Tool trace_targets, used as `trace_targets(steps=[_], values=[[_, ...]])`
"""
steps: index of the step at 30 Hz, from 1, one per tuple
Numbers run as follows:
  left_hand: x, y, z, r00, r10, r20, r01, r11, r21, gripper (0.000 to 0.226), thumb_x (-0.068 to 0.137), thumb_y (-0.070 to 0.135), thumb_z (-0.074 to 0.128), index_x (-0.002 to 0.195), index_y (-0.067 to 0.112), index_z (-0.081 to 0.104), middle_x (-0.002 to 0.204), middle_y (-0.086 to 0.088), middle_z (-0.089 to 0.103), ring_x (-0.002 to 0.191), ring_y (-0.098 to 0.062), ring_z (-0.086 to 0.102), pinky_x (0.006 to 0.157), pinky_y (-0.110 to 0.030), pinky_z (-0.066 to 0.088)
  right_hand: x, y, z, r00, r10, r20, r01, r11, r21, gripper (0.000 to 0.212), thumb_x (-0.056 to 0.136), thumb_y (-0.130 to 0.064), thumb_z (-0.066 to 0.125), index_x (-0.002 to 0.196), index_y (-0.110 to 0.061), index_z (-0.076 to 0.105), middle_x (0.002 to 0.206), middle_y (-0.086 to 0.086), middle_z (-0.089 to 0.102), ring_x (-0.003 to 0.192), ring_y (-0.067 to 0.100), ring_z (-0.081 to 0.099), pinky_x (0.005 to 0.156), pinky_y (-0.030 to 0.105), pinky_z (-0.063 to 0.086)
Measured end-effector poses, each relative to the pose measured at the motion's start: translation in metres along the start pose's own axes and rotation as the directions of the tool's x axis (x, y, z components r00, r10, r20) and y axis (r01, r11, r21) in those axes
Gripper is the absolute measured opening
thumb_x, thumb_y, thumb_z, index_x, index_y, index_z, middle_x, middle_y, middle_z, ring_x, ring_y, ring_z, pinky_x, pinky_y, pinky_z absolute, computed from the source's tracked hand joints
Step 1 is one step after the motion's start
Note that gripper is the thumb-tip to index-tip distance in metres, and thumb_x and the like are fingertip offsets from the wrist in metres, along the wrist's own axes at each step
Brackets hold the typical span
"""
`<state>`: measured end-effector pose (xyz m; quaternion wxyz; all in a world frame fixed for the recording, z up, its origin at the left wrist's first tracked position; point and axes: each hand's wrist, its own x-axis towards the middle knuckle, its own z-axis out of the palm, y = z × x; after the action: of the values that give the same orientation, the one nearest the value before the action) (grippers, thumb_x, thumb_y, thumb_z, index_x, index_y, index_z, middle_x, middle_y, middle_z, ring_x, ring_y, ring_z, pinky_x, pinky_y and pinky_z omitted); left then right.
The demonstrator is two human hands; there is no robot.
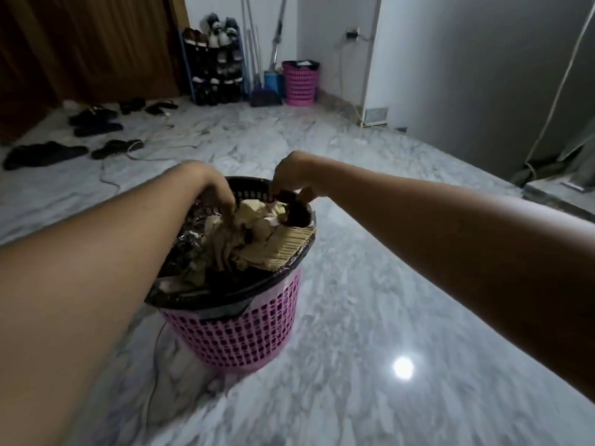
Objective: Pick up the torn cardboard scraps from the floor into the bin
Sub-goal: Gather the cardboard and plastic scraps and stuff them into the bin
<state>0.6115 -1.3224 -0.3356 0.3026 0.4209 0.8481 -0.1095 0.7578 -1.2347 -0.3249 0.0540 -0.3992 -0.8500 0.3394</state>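
Far L: dark flat sandals (45, 152) lie on the grey marble-pattern tile floor (386, 284), well apart from the work area. L hand (211, 188): wrist bent, fingers angled down into the heap of torn beige corrugated cardboard scraps (257, 239). The fingertips are buried, so grip vs. press cannot be told. Probable purpose: compact the load or steady it so nothing spills. The scraps sit inside the round pink lattice plastic bin (238, 336), which has a black plastic liner (199, 296) folded over the rim. They are heaped to approx. rim level, and one ribbed piece overhangs the R edge. R hand (294, 173): thumb and fingers pinch a dark brown piece (296, 214) at the far R rim, just above the heap; material unclear. Judgement: the fill level suggests a late stage, and the pinched piece is prob. held over the opening so it drops inside.
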Motion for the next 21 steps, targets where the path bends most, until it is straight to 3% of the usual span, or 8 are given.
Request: trace_targets(steps=[1,3,5,10,13,16,18,21], values=[[-0.003,0.018,-0.007,0.985,0.021,-0.171,-0.025,0.999,-0.025,0.044,0.068,0.032,0.079,0.107,0.014,0.072,0.099,-0.008,0.06,0.093,-0.025,0.062,0.078,-0.034,0.049,-0.001,0.01,-0.011,0.998,0.038,-0.04,-0.038,0.999,0.021,0.024,0.09,-0.012,0.066,0.112,-0.004,0.063,0.1,0.008,0.067,0.079,0.023,0.067,0.066,0.029,0.06],[-0.013,0.059,-0.009,0.883,0.058,-0.466,-0.095,0.994,-0.056,0.064,0.053,0.043,0.079,0.109,0.016,0.068,0.106,-0.007,0.066,0.091,-0.028,0.064,0.076,-0.035,0.055,-0.007,0.038,-0.031,0.99,0.08,-0.112,-0.082,0.997,-0.009,0.028,0.094,-0.013,0.059,0.12,-0.004,0.063,0.108,0.012,0.071,0.085,0.025,0.073,0.076,0.04,0.062],[-0.015,0.11,0.004,0.813,0.177,-0.555,-0.254,0.965,-0.064,0.059,0.059,0.04,0.08,0.112,0.018,0.069,0.113,-0.006,0.068,0.098,-0.028,0.064,0.086,-0.037,0.055,-0.027,0.079,-0.053,0.985,0.119,-0.128,-0.127,0.99,-0.056,0.025,0.094,-0.015,0.056,0.116,-0.008,0.066,0.109,0.01,0.071,0.085,0.023,0.074,0.076,0.037,0.06],[-0.021,0.258,0.055,0.817,0.492,-0.301,-0.502,0.863,0.047,0.048,0.074,0.033,0.079,0.119,0.019,0.069,0.121,0.0,0.065,0.111,-0.023,0.059,0.099,-0.038,0.049,-0.113,0.229,-0.108,0.944,0.284,-0.166,-0.31,0.938,-0.158,0.02,0.09,-0.02,0.064,0.107,-0.013,0.072,0.099,0.007,0.072,0.085,0.021,0.072,0.075,0.035,0.061],[-0.02,0.352,0.107,0.783,0.605,-0.147,-0.585,0.795,0.16,0.044,0.078,0.033,0.077,0.119,0.018,0.069,0.124,-0.002,0.065,0.113,-0.024,0.059,0.102,-0.039,0.047,-0.174,0.332,-0.123,0.891,0.402,-0.213,-0.43,0.896,-0.109,0.019,0.087,-0.02,0.067,0.104,-0.017,0.076,0.079,0.003,0.068,0.069,0.019,0.065,0.068,0.031,0.056],[-0.017,0.443,0.197,0.69,0.723,-0.045,-0.702,0.683,0.203,0.05,0.083,0.038,0.072,0.129,0.02,0.063,0.134,-0.002,0.06,0.123,-0.024,0.054,0.102,-0.031,0.041,-0.238,0.438,-0.119,0.818,0.508,-0.269,-0.545,0.835,-0.079,0.018,0.084,-0.024,0.071,0.101,-0.023,0.078,0.09,-0.002,0.068,0.085,0.021,0.066,0.082,0.032,0.052],[-0.012,0.482,0.265,0.633,0.773,0.045,-0.765,0.616,0.186,0.052,0.084,0.04,0.071,0.132,0.023,0.06,0.14,-0.003,0.055,0.127,-0.023,0.051,0.103,-0.031,0.039,-0.277,0.501,-0.103,0.765,0.583,-0.272,-0.609,0.793,-0.011,0.018,0.084,-0.025,0.073,0.1,-0.023,0.078,0.098,-0.002,0.071,0.09,0.017,0.064,0.076,0.025,0.048],[-0.004,0.522,0.363,0.589,0.784,0.194,-0.808,0.569,0.152,0.058,0.083,0.041,0.07,0.137,0.026,0.053,0.143,-0.003,0.051,0.128,-0.022,0.05,0.106,-0.033,0.039,-0.33,0.584,-0.074,0.686,0.692,-0.226,-0.696,0.714,0.075,0.014,0.081,-0.025,0.077,0.096,-0.025,0.076,0.104,0.0,0.073,0.093,0.018,0.066,0.076,0.028,0.052]])
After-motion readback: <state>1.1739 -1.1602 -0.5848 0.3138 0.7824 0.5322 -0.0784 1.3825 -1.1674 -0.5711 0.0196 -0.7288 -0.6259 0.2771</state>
